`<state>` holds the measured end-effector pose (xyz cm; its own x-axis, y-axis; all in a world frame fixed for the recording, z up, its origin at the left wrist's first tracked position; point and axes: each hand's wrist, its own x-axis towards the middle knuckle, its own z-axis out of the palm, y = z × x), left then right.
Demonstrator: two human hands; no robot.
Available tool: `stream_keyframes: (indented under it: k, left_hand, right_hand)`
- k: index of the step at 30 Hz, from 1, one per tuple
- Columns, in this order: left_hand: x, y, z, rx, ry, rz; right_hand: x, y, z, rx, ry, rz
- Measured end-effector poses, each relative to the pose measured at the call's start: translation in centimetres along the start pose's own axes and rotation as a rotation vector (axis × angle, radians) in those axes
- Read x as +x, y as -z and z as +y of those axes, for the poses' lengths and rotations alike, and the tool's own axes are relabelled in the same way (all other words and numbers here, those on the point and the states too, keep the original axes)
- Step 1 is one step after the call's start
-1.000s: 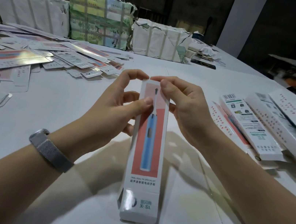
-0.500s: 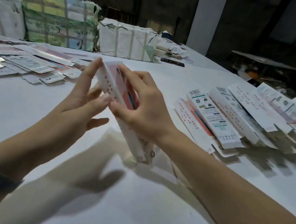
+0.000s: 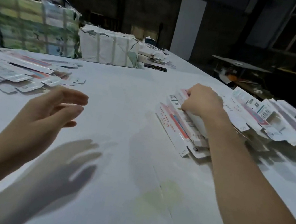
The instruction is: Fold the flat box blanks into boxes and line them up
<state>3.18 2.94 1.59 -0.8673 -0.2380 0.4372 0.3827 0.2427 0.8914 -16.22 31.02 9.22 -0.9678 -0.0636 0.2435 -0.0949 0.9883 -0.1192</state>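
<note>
Right hand (image 3: 205,101) on folded box (image 3: 189,123)

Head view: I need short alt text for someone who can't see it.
The right hand sets a folded box onto the row of finished boxes at the white table's right side, while the open left hand hovers near the flat box blanks.
</note>
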Motion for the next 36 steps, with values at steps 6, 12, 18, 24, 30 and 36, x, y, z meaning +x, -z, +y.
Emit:
stream_keyframes:
  k: [6, 12, 18, 24, 30, 36]
  left_hand:
    - [0.0, 0.1, 1.0, 0.023, 0.067, 0.034]
    - [0.5, 1.0, 1.4, 0.182, 0.095, 0.087]
    - [1.6, 5.2, 1.1, 0.673, 0.120, 0.163]
    - [1.8, 12.6, 0.8, 1.204, 0.543, 0.330]
    - [-0.3, 19.5, -1.1, 1.365, 0.945, 0.448]
    - [-0.3, 19.6, -1.7, 1.445, 0.743, 0.431]
  right_hand:
    - [-0.2, -0.4, -0.6, -0.022, -0.034, 0.054]
    - [-1.1, -0.9, -1.9, -0.031, 0.080, 0.167]
    - [-6.7, -1.4, -8.7, 0.276, 0.597, 0.303]
    - [-11.9, -1.5, -14.1, 0.369, 0.853, 0.165]
    - [-14.1, -2.3, -19.8, 0.539, 0.986, -0.007]
    - [-14.1, -2.7, -21.3, 0.624, 0.947, -0.064]
